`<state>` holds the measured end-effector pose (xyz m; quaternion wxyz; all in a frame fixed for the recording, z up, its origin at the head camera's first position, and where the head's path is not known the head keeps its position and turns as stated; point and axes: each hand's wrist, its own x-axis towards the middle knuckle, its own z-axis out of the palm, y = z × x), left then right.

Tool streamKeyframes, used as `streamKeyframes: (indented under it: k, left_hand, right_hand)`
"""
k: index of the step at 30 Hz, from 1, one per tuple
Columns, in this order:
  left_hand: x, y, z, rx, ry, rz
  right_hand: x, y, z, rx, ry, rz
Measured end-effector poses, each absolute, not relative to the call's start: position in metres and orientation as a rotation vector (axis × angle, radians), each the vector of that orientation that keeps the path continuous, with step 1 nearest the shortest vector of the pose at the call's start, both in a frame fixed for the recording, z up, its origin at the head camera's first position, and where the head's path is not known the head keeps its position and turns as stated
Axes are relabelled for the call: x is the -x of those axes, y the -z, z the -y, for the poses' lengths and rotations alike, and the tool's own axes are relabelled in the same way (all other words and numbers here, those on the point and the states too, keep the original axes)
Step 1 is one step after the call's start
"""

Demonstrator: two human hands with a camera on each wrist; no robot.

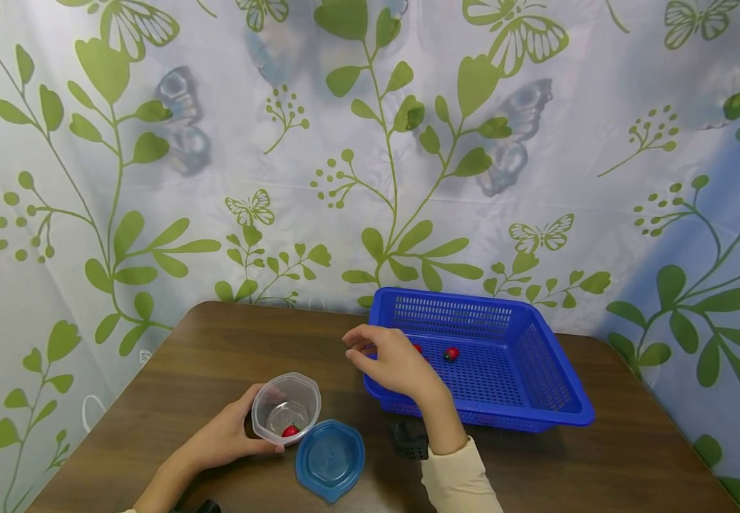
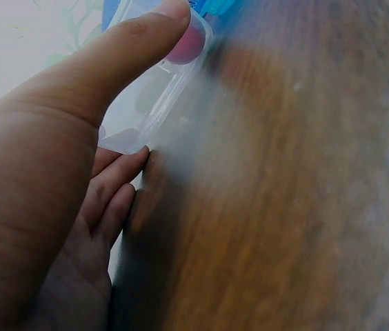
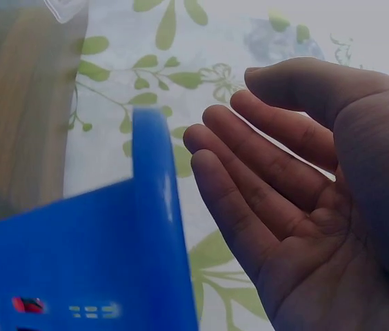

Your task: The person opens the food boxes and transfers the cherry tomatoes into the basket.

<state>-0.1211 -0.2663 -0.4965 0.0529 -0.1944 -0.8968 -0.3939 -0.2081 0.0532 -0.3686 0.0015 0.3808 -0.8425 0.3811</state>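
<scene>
My left hand point(image 1: 232, 431) grips a clear plastic container point(image 1: 306, 388), thumb on the near side and fingers around the far side. One small red strawberry point(image 1: 290, 430) lies inside it; the left wrist view shows a blurred red shape point(image 2: 189, 45) through the wall. Next to the container, a blue lid point(image 1: 330, 459) rests on the table. My right hand point(image 1: 392, 360) hovers by the left rim of a blue basket point(image 1: 485, 376), its fingers loosely bent and holding nothing. A strawberry point(image 1: 451, 354) sits in the basket, and another point(image 1: 418, 348) is partly hidden behind that hand.
The brown wooden table point(image 1: 267, 335) runs back to a hanging cloth point(image 1: 293, 157) printed with leaves and butterflies. Raised perforated walls surround the basket, which stands at the table's back right. A dark wrist device point(image 1: 410, 440) sits at my right wrist.
</scene>
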Motion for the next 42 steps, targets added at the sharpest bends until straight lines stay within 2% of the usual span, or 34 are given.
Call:
streamKeyframes:
  k: [42]
  left_hand:
    - [0.123,0.499,0.269,0.598,1.230,2.738]
  right_hand:
    - [0.190,0.392,0.005,-1.446,-0.995,2.687]
